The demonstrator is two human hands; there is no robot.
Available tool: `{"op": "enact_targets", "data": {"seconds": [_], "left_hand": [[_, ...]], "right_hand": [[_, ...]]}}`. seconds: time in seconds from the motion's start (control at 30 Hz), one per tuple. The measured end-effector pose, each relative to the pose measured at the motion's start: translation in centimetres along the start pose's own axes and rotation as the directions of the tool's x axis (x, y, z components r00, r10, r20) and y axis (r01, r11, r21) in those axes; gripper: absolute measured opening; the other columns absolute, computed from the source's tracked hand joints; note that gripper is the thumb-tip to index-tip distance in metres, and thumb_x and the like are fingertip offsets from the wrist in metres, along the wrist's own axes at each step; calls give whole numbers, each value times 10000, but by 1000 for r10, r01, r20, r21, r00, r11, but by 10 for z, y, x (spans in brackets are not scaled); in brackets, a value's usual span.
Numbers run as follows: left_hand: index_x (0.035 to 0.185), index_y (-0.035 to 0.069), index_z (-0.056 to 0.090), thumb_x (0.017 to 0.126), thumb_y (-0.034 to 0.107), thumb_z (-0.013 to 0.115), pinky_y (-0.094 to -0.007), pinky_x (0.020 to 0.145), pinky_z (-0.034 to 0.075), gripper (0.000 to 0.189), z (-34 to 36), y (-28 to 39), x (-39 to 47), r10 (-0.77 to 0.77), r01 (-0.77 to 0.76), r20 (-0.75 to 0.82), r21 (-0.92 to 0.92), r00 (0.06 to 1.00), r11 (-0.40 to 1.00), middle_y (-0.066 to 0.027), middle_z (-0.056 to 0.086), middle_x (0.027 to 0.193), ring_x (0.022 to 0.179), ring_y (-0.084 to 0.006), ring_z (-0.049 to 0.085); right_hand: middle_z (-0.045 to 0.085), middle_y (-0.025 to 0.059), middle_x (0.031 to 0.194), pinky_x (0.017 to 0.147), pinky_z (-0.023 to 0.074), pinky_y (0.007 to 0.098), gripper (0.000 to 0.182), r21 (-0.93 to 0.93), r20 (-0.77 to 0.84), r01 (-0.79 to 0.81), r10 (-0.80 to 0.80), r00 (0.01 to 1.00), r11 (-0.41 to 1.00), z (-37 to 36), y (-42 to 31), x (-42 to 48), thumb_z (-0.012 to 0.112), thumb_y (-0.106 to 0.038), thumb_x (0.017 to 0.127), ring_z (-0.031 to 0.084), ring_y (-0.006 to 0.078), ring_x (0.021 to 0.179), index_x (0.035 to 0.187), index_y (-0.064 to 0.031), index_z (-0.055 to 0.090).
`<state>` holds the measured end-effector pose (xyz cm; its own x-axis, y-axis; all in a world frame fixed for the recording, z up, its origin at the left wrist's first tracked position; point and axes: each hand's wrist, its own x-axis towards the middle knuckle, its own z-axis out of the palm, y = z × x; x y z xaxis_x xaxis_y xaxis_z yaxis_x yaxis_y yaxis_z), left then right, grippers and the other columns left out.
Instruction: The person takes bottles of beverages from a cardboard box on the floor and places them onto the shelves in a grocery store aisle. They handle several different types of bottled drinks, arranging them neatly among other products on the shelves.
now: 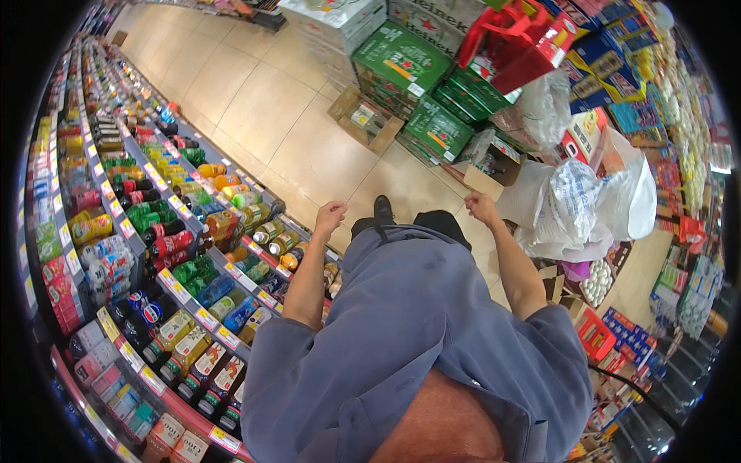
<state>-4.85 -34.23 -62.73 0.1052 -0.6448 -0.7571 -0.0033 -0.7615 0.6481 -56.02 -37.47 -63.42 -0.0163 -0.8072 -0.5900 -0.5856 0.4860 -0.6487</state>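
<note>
My left hand [330,218] hangs in front of the drinks shelves, its fingers loosely curled, with nothing seen in it. The nearest goods to it are bottles of yellow-green drink [269,230] on a lower shelf, not touched. My right hand [480,207] is half closed near an opened cardboard carton [491,186] with bottles in it; whether the two touch is unclear, and I see nothing held. Between the hands, a black shoe [383,209] stands on the tiled floor [312,139].
Long shelves of bottled drinks [168,243] run along the left. Green beer cartons [403,58] are stacked ahead, an open cardboard box [366,118] beside them. White plastic bags [570,191], a red carrier bag [529,52] and a tray of eggs [596,282] are at the right.
</note>
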Motion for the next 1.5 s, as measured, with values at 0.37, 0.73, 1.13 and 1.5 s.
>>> {"op": "enact_targets", "data": {"seconds": [0.37, 0.73, 1.13, 1.5], "left_hand": [[1058, 87, 709, 946, 229, 713, -270, 574, 488, 181, -44, -126, -63, -294, 168, -256, -420, 921, 892, 9, 674, 874, 705, -117, 627], [1213, 38, 654, 933, 231, 740, -270, 555, 486, 351, 15, -54, 81, -332, 198, -325, -383, 885, 902, -45, 678, 946, 743, -144, 658], [1317, -63, 595, 793, 521, 798, -480, 992, 525, 811, 85, 28, 428, -95, 177, -463, 137, 881, 975, -285, 693, 1197, 1142, -423, 667], [1189, -97, 666, 826, 284, 724, -516, 908, 561, 530, 89, 13, 486, -130, 243, -331, 327, 935, 913, -314, 702, 1124, 1073, -466, 686]], "right_hand": [[767, 137, 932, 825, 586, 392, 210, -392, 394, 363, -202, 897, 845, 62, -155, 145, 695, -191, 878, 746, 285, 880, 1039, -77, 765], [675, 245, 1192, 1043, 482, 512, 321, -629, 409, 347, -84, 909, 696, 140, -181, 303, 691, -248, 880, 606, 432, 1202, 1113, -28, 678], [587, 270, 1331, 1038, 500, 494, 614, -700, 152, 216, -154, 976, 681, 274, -163, 492, 688, -304, 896, 595, 423, 1240, 1379, 20, 490], [728, 264, 922, 846, 575, 519, 167, -701, 205, 300, -220, 954, 647, 298, -164, 529, 628, -123, 887, 698, 481, 943, 875, 10, 729]]}}
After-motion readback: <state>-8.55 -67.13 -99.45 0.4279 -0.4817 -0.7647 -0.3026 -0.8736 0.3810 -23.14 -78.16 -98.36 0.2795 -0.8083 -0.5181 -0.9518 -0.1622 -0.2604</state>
